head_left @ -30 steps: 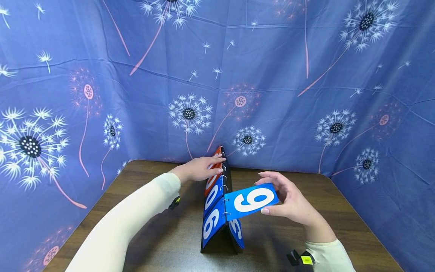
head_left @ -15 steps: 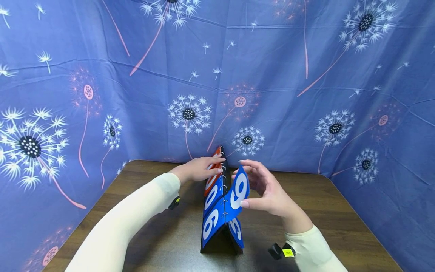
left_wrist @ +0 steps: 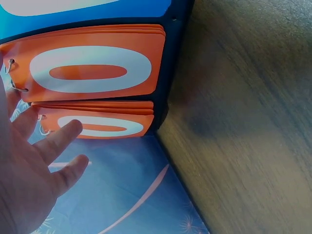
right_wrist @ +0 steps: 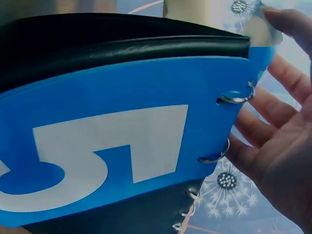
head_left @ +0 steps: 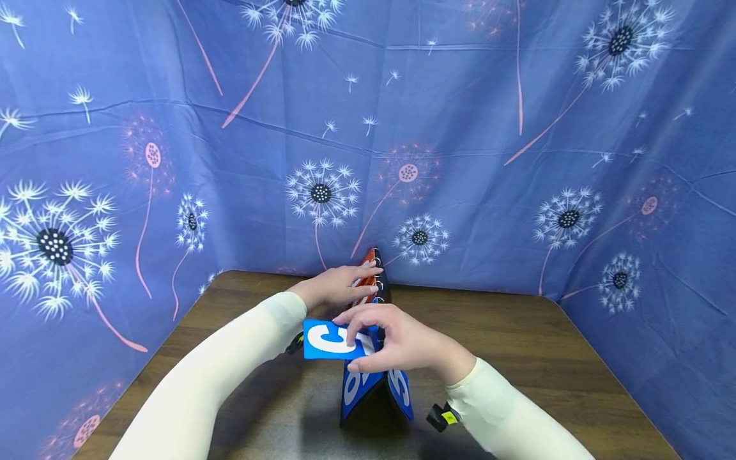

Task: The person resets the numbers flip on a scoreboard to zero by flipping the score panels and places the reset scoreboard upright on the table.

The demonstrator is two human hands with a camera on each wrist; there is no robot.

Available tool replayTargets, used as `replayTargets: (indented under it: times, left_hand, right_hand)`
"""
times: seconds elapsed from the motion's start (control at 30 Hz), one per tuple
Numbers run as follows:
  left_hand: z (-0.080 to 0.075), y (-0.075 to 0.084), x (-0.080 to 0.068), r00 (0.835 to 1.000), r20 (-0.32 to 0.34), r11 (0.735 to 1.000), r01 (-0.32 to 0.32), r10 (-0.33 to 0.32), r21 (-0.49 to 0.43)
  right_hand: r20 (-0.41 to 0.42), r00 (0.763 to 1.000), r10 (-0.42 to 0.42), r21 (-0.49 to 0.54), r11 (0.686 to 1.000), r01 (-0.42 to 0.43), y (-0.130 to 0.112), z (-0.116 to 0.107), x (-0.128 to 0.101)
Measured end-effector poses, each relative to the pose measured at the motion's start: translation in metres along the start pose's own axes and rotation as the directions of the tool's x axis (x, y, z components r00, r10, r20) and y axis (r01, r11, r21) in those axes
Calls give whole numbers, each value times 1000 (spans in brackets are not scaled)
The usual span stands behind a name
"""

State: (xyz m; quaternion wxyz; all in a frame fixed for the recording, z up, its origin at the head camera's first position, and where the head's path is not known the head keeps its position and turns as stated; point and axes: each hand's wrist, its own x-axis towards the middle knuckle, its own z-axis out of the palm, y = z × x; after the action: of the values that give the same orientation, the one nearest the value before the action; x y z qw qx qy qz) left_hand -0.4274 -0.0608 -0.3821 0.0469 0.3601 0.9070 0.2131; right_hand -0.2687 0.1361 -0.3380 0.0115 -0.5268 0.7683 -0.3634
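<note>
A tent-shaped flip scoreboard point(head_left: 361, 386) with a black frame stands on the table, its number cards hung on metal rings along the top ridge. My right hand point(head_left: 402, 342) holds a blue number card point(head_left: 322, 338) that sticks out leftward from the ridge; its white digit is partly behind the fingers. On the right slope, a blue card with a 5 point(right_wrist: 156, 141) hangs from two rings. My left hand point(head_left: 336, 285) rests on the far end of the board with fingers spread, beside orange cards showing 0 point(left_wrist: 90, 70).
The wooden table point(head_left: 517, 345) extends on both sides of the scoreboard. A blue cloth point(head_left: 471, 211) with dandelion prints hangs behind it and at both sides. A black strap with a yellow tag point(head_left: 444, 416) sits at the right wrist.
My right hand has moved left across the ridge, turning the blue card over from the right side to the left. My left hand has stayed in place.
</note>
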Motion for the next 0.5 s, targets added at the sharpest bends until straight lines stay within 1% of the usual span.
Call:
replayTargets:
  times: [0.1, 0.17, 0.27, 0.33, 0.4, 0.5]
  left_hand:
    - [-1, 2, -2, 1000, -12, 1000, -27, 27, -1]
    - [-1, 2, -3, 999, -17, 999, -40, 40, 1]
    - [-2, 3, -4, 999, -17, 999, -35, 35, 6]
    - [-2, 3, -4, 999, -15, 1000, -29, 29, 11]
    - [-2, 3, -4, 1000, -15, 1000, -23, 23, 15]
    - [-2, 3, -5, 1000, -20, 1000, -22, 23, 12]
  right_hand:
    - [91, 996, 11, -59, 998, -5, -1, 3, 4]
    - [149, 988, 32, -109, 994, -16, -2, 5, 7]
    - [242, 965, 99, -218, 975, -45, -7, 11, 11]
    - [293, 942, 166, -306, 949, -72, -10, 16, 14]
    - [326, 916, 234, -388, 917, -96, -14, 21, 16]
    - [334, 886, 321, -481, 867, -133, -18, 28, 19]
